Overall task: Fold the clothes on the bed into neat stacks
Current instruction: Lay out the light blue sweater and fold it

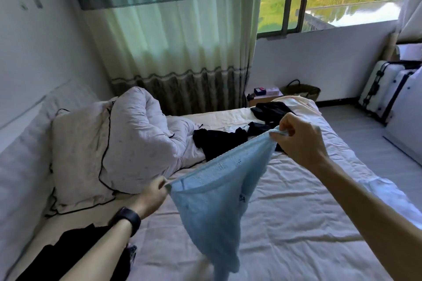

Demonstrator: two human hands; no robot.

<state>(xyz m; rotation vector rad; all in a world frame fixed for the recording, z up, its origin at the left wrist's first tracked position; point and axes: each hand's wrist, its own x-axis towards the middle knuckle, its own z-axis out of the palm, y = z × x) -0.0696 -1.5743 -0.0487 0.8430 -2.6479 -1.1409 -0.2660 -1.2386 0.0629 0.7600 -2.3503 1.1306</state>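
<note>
One blue knit garment (212, 194) hangs over the middle of the bed (296, 223), left hand (151, 196) and right hand (299, 139) each pinching a top corner. Looks light, soft, stretchy; those corners seem the best hold.

home bedroom: bed (296, 223), curtain (173, 36)

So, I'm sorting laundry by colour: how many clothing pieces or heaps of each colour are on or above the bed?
Light blue garment, pinched by left hand and right hand: 1
Black heaps, mid-bed and far end: 2
Total: 3; black cloth near the left arm unclear, uncounted.
</note>
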